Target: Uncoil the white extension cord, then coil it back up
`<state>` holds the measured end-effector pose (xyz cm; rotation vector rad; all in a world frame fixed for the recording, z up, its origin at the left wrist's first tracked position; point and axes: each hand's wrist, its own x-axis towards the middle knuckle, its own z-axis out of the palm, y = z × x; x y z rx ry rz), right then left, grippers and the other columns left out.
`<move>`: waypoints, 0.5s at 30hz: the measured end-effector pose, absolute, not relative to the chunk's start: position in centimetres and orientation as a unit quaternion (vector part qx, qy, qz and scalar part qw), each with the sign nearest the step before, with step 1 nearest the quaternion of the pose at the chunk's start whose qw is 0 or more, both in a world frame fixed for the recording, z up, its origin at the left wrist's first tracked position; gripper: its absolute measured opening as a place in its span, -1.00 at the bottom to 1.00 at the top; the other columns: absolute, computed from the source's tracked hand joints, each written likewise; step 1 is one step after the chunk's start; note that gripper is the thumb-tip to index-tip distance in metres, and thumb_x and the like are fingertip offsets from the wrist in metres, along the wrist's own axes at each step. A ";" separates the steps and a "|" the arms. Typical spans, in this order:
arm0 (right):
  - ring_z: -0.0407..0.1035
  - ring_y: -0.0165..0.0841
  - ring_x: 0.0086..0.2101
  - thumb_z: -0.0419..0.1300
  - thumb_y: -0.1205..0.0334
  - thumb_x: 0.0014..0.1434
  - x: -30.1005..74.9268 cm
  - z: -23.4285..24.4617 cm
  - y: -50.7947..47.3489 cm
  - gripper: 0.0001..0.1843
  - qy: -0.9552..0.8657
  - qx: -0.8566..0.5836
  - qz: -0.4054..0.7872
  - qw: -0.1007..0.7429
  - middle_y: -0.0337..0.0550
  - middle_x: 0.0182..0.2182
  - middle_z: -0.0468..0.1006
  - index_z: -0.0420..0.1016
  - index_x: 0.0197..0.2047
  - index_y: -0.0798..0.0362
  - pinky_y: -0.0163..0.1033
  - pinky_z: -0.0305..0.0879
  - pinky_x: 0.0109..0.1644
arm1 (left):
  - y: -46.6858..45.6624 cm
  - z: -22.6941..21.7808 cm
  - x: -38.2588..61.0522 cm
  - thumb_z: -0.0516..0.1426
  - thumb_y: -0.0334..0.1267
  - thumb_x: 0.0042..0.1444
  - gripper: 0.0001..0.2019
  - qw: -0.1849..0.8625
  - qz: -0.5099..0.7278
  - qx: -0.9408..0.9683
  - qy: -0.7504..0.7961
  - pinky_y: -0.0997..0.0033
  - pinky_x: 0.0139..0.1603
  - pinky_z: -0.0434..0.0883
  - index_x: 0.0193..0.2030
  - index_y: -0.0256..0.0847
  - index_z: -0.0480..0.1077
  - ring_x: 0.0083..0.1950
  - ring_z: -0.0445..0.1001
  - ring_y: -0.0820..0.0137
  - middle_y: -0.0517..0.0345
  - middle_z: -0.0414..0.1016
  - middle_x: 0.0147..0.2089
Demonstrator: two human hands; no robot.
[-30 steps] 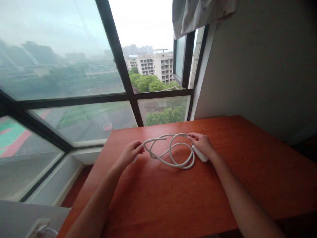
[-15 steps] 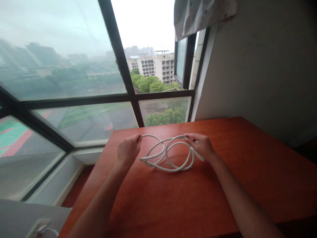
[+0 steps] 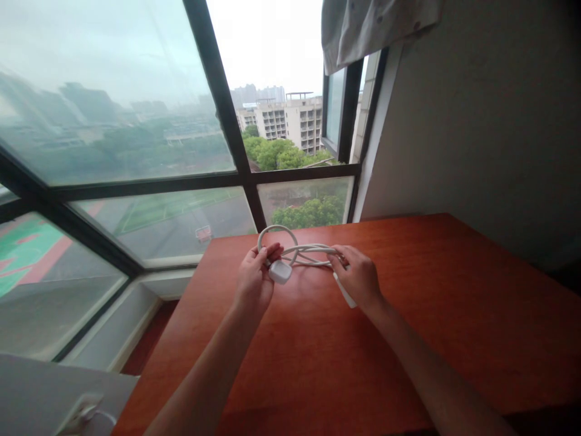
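Observation:
A white cable (image 3: pixel 308 249) is gathered into loops just above a reddish wooden table (image 3: pixel 408 339). My left hand (image 3: pixel 255 281) grips the cable near its white plug (image 3: pixel 280 272), with one loop standing up behind the fingers. My right hand (image 3: pixel 358 277) holds the bundled loops on the other side, and a flat white end piece (image 3: pixel 345 293) sticks out below its palm. The two hands are close together near the table's far edge.
A large window with dark frames (image 3: pixel 236 157) runs behind and left of the table, and a grey wall (image 3: pixel 476 121) stands on the right. A cloth (image 3: pixel 376 24) hangs above the window. A white socket with a cord (image 3: pixel 84 412) sits at lower left.
The wide loops that lay spread on the table have been drawn together into a tight bundle. My left hand moved right and now holds the plug; both hands came closer together.

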<state>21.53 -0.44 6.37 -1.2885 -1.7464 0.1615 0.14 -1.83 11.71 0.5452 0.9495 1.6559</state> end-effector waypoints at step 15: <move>0.50 -0.27 -0.35 0.20 0.00 0.14 20.9 7.3 -0.9 -0.68 -0.618 -0.486 0.355 0.506 -0.12 -0.32 0.64 0.60 -0.22 0.05 -0.26 0.37 -0.29 | -3.1 5.3 4.8 0.06 -0.17 0.26 -0.76 0.279 0.504 0.686 0.444 0.10 0.25 0.20 -0.06 -0.12 0.51 0.23 0.27 0.16 -0.06 0.36 0.18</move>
